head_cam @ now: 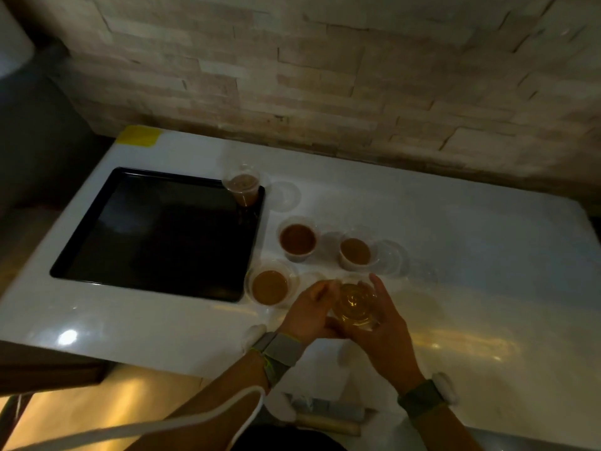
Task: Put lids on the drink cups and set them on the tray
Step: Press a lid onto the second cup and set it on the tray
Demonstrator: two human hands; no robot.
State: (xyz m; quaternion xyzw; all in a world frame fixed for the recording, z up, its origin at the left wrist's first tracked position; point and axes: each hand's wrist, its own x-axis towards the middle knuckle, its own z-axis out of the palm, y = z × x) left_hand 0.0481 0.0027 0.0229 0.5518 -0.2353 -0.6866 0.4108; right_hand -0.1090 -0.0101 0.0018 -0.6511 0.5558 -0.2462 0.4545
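Observation:
Both my hands wrap one clear cup (355, 304) with a dome lid on it, near the table's front middle. My left hand (309, 312) holds its left side and my right hand (385, 323) holds its right side. A black tray (97, 249) lies on the left of the white table; one lidded cup of brown drink (244, 187) stands in its far right corner. Three open cups of brown drink stand right of the tray: one (270, 287) by the tray's near corner, one (298, 239) behind it, one (355, 252) further right.
Loose clear lids lie on the white table (455, 229): one (286, 194) beside the tray's far corner, another (392, 257) right of the open cups. A brick wall runs behind the table. A yellow patch (140, 135) marks the far left corner.

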